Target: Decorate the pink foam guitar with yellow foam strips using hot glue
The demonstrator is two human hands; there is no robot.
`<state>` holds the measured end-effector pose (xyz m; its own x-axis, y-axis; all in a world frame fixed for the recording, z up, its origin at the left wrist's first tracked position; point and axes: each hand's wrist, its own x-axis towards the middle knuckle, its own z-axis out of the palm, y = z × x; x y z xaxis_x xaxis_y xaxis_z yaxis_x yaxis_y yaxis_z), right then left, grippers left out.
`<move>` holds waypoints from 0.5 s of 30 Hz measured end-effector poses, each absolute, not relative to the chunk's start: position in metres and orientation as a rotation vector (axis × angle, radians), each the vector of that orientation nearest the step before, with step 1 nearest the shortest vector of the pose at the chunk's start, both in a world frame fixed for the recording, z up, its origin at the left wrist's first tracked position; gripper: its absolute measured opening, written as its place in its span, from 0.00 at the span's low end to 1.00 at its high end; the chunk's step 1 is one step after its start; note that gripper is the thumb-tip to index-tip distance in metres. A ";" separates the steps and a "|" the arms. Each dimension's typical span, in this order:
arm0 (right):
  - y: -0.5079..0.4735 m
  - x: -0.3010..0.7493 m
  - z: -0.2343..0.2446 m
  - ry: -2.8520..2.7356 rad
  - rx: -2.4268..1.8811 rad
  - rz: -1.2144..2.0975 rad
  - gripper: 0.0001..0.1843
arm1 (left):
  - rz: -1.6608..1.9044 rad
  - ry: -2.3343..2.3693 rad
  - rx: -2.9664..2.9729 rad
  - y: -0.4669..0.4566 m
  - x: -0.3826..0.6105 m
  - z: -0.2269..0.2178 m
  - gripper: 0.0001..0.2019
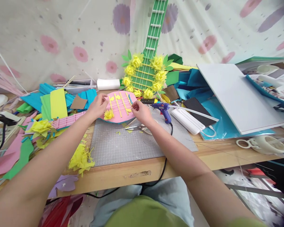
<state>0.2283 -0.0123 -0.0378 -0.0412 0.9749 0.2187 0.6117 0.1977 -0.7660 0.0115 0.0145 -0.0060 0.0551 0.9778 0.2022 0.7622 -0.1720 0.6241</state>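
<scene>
A pink paper guitar (121, 117) lies on the grey cutting mat (123, 145), its neck pointing left. Yellow strips, small yellow petals, blue bits and one yellow paper flower (109, 114) decorate its body. At the body's upper left edge is my left hand (98, 106), thumb and fingers drawn together; whatever is between them is too small to make out. My right hand (142, 112) is by the body's right edge, fingertips pinched close to a yellow petal. I cannot tell what that pinch holds.
A blue glue gun (164, 110) stands right of my right hand, its cord running over the table edge. Scissors (140, 127) lie on the mat. Behind stands a green paper guitar (144, 74) with yellow flowers. Yellow scraps (81, 157) lie left; a white board (239, 97) leans right.
</scene>
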 end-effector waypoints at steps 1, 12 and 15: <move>-0.012 0.227 -0.037 -1.740 -1.490 0.628 0.07 | 0.877 1.716 1.987 0.016 0.011 -0.008 0.16; -0.015 0.234 -0.039 -1.719 -1.485 0.652 0.05 | 0.703 1.405 2.035 0.009 -0.003 -0.011 0.25; -0.016 0.237 -0.040 -1.717 -1.475 0.642 0.06 | 0.672 1.400 2.066 0.009 -0.005 -0.012 0.26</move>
